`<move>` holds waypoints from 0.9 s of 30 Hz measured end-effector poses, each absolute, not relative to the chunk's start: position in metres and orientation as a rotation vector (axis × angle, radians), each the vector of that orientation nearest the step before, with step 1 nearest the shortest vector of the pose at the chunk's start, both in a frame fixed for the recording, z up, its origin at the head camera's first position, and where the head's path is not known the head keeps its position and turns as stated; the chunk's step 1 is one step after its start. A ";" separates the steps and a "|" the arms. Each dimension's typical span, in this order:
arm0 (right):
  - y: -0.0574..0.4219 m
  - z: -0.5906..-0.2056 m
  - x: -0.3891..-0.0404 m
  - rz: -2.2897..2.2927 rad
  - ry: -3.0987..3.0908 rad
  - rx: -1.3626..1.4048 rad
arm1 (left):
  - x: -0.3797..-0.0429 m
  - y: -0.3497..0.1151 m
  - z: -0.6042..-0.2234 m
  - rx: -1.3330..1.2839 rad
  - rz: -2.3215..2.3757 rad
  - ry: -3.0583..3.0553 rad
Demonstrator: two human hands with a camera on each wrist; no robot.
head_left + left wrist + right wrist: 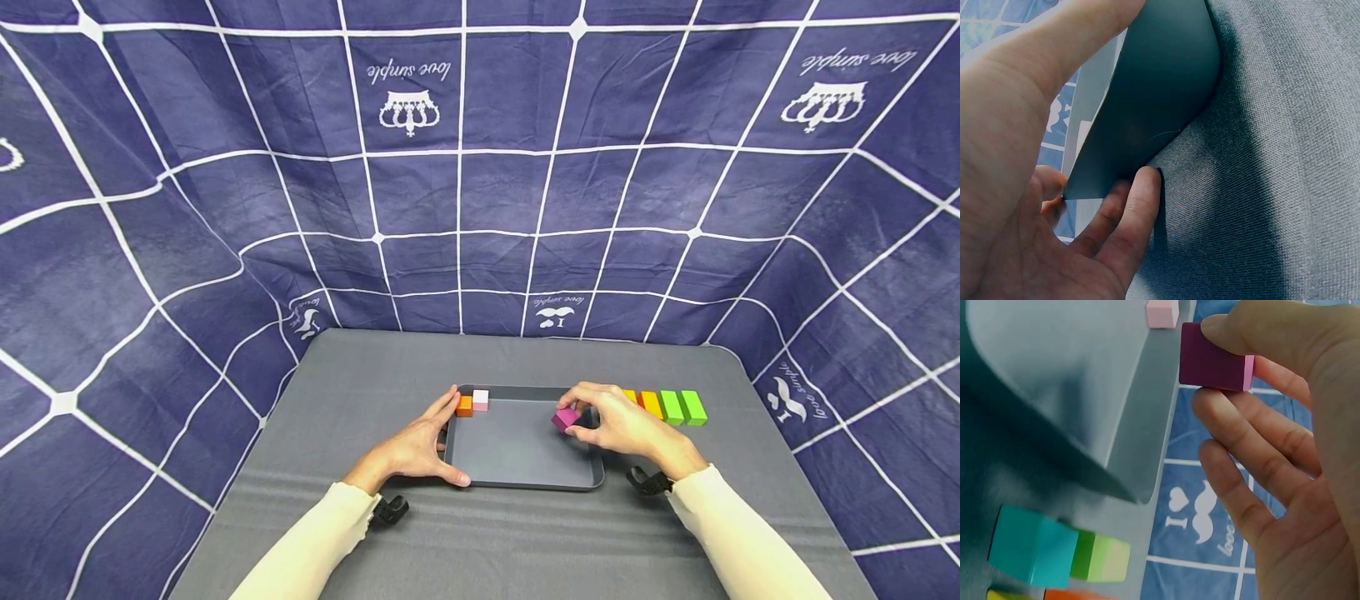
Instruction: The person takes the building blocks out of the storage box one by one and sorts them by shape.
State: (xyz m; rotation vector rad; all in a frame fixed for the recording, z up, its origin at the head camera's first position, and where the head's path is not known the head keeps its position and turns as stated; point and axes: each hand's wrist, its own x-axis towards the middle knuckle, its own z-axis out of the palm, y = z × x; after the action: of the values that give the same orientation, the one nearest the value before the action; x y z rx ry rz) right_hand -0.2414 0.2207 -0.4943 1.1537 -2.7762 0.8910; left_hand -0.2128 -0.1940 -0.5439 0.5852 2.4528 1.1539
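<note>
My right hand (621,422) pinches a purple cube (566,418) between thumb and fingers, over the right part of a shallow grey tray (517,486). In the right wrist view the purple cube (1215,357) is held at the thumb and fingertips, above the tray's wall. My left hand (416,446) spans the left end of the tray, its thumb at the near rim and its fingers at the far corner. The left wrist view shows two fingers (1138,215) low by the tray's outer wall (1166,69). An orange cube (464,407) and a pale pink cube (481,401) sit side by side in the tray's far left corner.
Right of the tray is a row of blocks: an orange-yellow one (651,405) and two green ones (694,407) among them. A teal block (1032,547) shows in the right wrist view. Blue curtains with white lines (510,192) enclose the grey table (375,358).
</note>
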 end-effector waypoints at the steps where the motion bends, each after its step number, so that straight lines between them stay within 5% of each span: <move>1: 0.223 -0.495 -0.241 0.891 -2.777 1.140 | -0.213 -0.194 -0.544 0.584 1.154 2.453; 27: 0.296 -0.506 -0.230 0.896 -2.614 0.939 | -0.212 -0.194 -0.544 0.590 1.173 2.445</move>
State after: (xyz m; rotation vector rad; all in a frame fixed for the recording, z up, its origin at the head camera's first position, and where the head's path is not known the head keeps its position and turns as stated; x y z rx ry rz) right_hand -0.2303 0.2958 -0.5060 0.9392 -2.6135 0.8956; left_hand -0.2124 -0.1943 -0.5440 0.5895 2.4451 1.1732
